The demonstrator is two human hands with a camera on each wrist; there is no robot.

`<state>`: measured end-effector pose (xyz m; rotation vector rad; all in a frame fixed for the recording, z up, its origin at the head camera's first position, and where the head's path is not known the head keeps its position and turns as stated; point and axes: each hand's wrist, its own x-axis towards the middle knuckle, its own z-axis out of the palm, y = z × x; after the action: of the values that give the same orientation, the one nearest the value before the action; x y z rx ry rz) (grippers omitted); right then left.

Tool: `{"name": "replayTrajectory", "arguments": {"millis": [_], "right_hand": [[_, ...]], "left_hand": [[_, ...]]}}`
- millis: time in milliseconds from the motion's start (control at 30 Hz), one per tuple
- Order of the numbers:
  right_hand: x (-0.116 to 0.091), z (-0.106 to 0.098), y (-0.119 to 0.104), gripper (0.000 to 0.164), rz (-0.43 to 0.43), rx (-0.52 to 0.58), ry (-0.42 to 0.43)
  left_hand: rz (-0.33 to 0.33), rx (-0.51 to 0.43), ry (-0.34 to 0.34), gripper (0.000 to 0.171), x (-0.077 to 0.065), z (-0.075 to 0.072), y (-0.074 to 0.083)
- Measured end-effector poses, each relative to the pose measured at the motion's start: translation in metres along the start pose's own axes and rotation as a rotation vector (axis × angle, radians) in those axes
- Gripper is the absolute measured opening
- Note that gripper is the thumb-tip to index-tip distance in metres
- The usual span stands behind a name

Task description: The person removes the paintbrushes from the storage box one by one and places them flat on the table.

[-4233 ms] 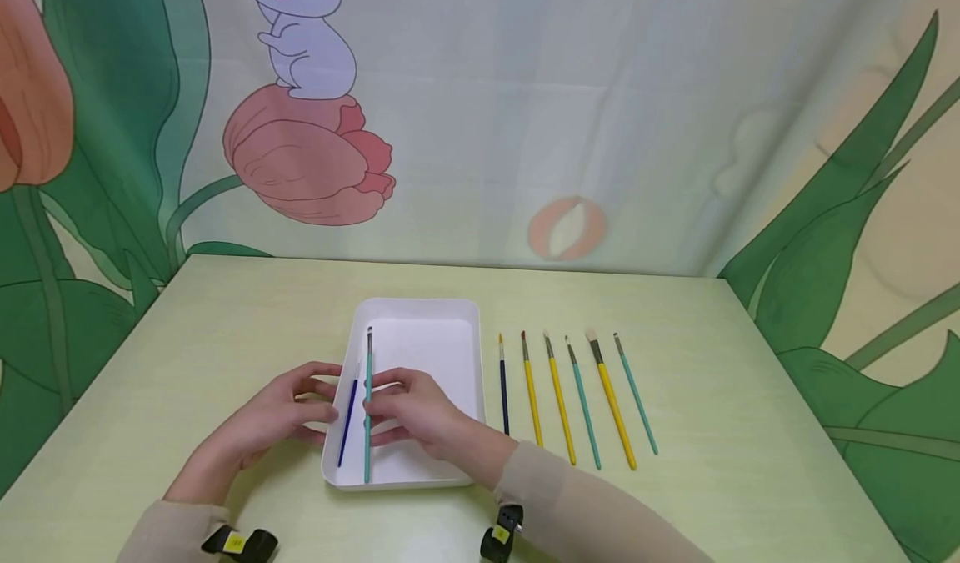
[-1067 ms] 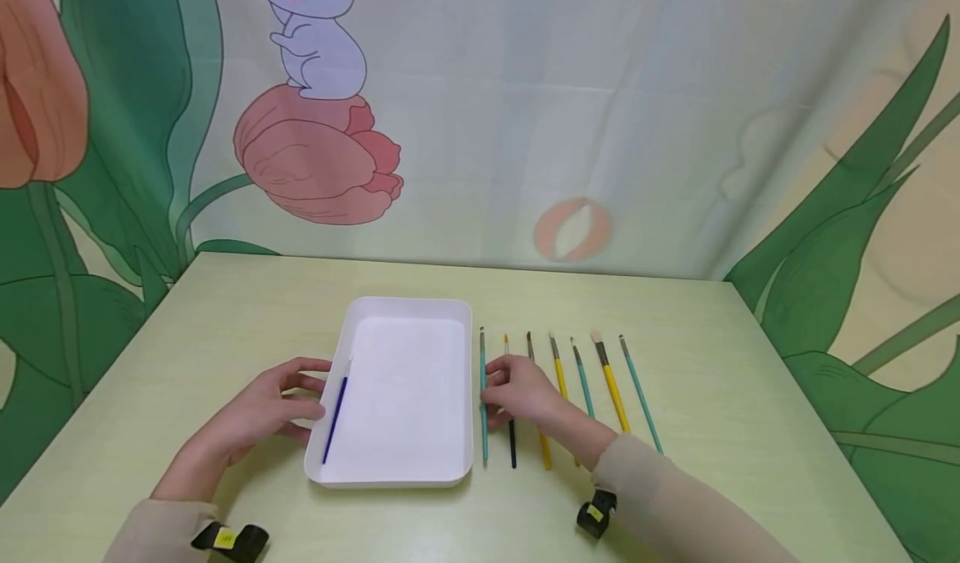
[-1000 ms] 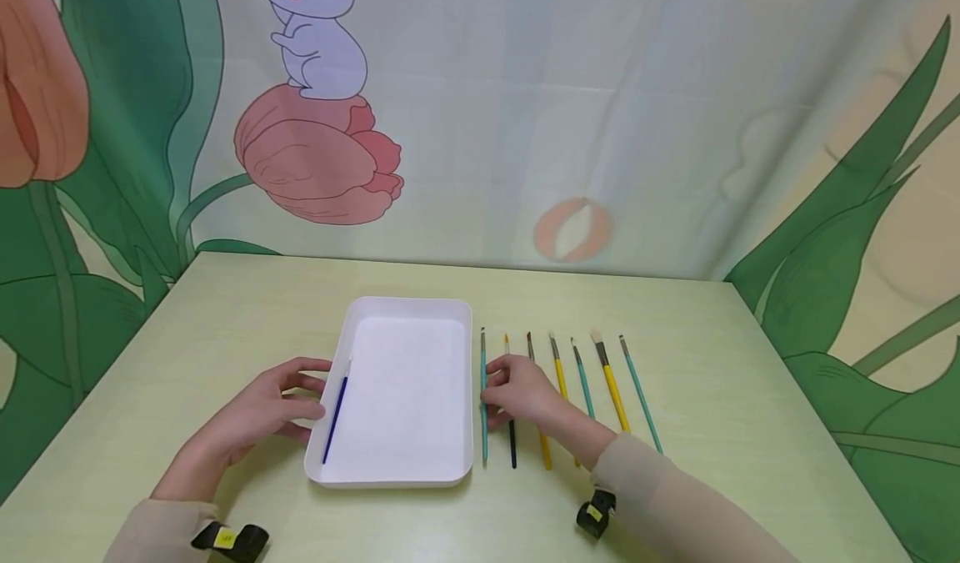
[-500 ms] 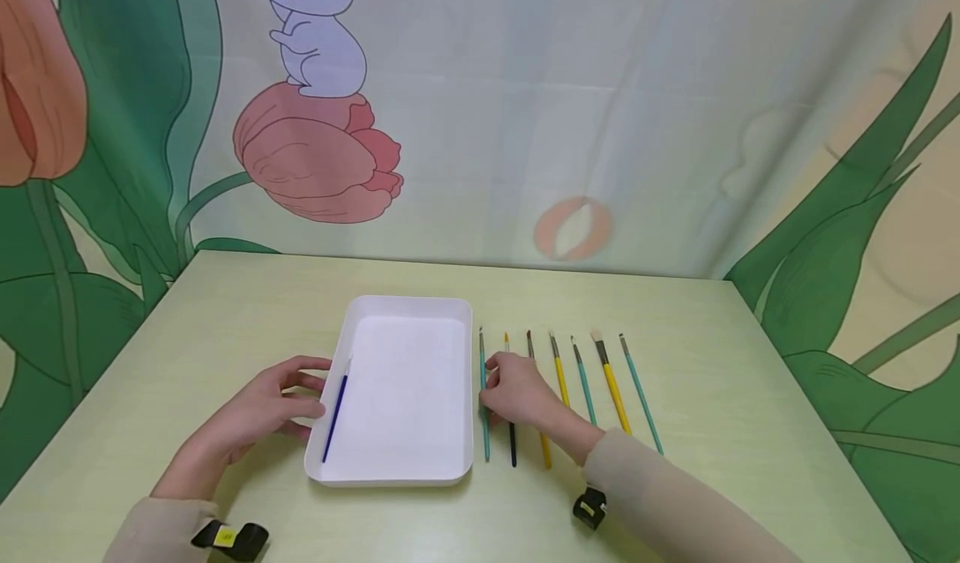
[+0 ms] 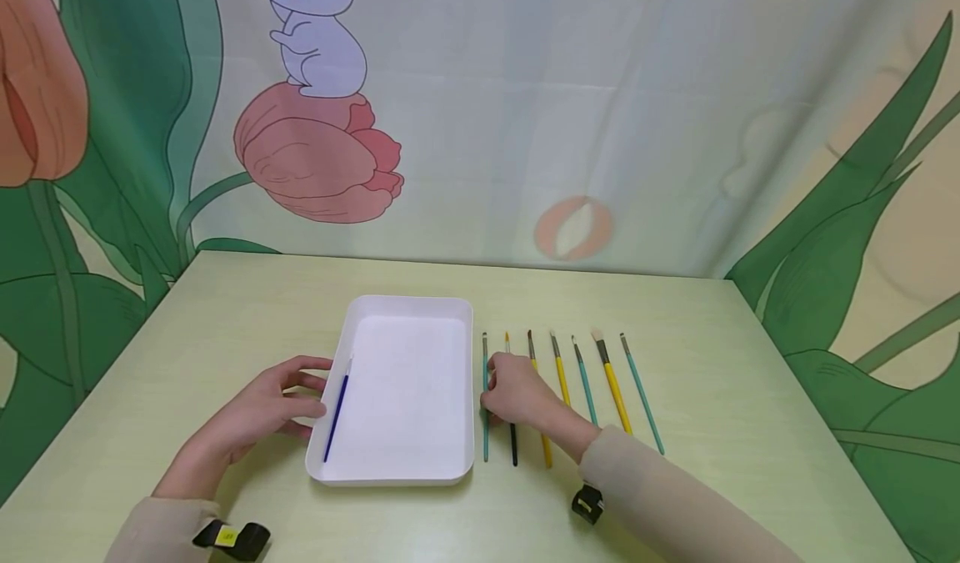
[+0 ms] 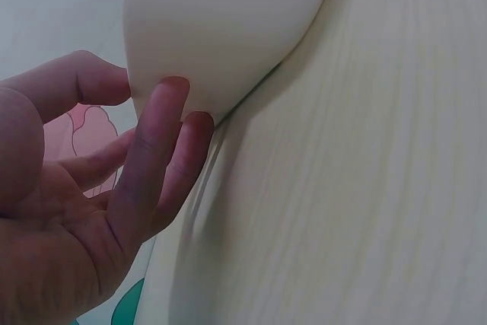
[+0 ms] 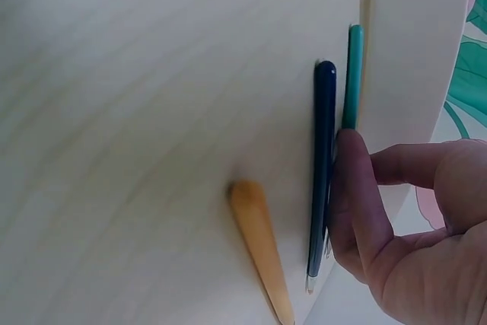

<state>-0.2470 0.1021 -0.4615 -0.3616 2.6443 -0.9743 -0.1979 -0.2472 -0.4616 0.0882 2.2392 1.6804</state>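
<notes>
In the head view, my right hand [image 5: 517,389] pinches a teal-handled paintbrush [image 5: 485,446] that lies lengthwise just right of the white tray [image 5: 405,396]. The right wrist view shows thumb and fingers about the teal handle [image 7: 354,74], with a navy paintbrush [image 7: 323,135] right beside them. My left hand [image 5: 258,417] touches the tray's left side. Seen from the left wrist, its fingertips [image 6: 173,93] rest against the tray's outer wall [image 6: 221,28]. Inside the tray, along its left wall, lies a thin blue paintbrush [image 5: 337,417].
Right of the teal brush, several paintbrushes lie in a row, bristles away from me: the navy one [image 5: 514,450], yellow ones [image 5: 547,450] and more teal ones [image 5: 642,396]. A thick yellow brush [image 5: 615,388] is among them. A printed curtain [image 5: 480,129] hangs behind the table [image 5: 247,304].
My right hand has carried the teal paintbrush from over the tray to the table on its right; lately the brush shifted slightly and straightened. The tray moved a little left, my left hand with it.
</notes>
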Motion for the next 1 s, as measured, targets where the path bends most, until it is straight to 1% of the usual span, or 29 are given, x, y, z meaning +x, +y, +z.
{"name": "replayTrajectory", "arguments": {"millis": [67,133,333,467,633,733,833,900,1000], "right_hand": [[0.000,-0.001,-0.001,0.041,-0.004,-0.033,0.003],[-0.001,-0.002,-0.001,0.043,-0.001,-0.028,0.004],[-0.004,-0.007,-0.004,0.049,0.011,0.053,0.017],[-0.005,-0.010,-0.005,0.044,-0.031,0.082,0.062],[-0.006,-0.014,-0.006,0.033,-0.097,0.133,0.159],[-0.008,-0.017,-0.009,0.029,-0.122,0.189,0.207],[-0.008,-0.018,-0.013,0.023,-0.148,0.262,0.228],[-0.006,-0.018,-0.016,0.020,-0.163,0.321,0.225],[-0.005,-0.016,-0.020,0.018,-0.169,0.404,0.193]], "left_hand": [[-0.001,-0.001,0.001,0.069,0.000,0.000,0.000],[-0.002,0.002,0.002,0.069,0.000,0.000,0.000],[-0.006,0.000,0.003,0.068,0.001,0.000,0.001],[-0.001,-0.001,-0.001,0.068,0.001,0.000,0.001],[-0.009,0.006,-0.005,0.069,0.001,-0.001,0.000],[-0.012,0.008,-0.004,0.069,0.001,-0.001,0.000],[-0.003,0.004,-0.010,0.069,0.001,-0.001,0.000],[0.001,0.001,-0.011,0.069,0.000,-0.001,0.000],[0.004,-0.002,-0.014,0.069,0.000,-0.001,0.000]]}}
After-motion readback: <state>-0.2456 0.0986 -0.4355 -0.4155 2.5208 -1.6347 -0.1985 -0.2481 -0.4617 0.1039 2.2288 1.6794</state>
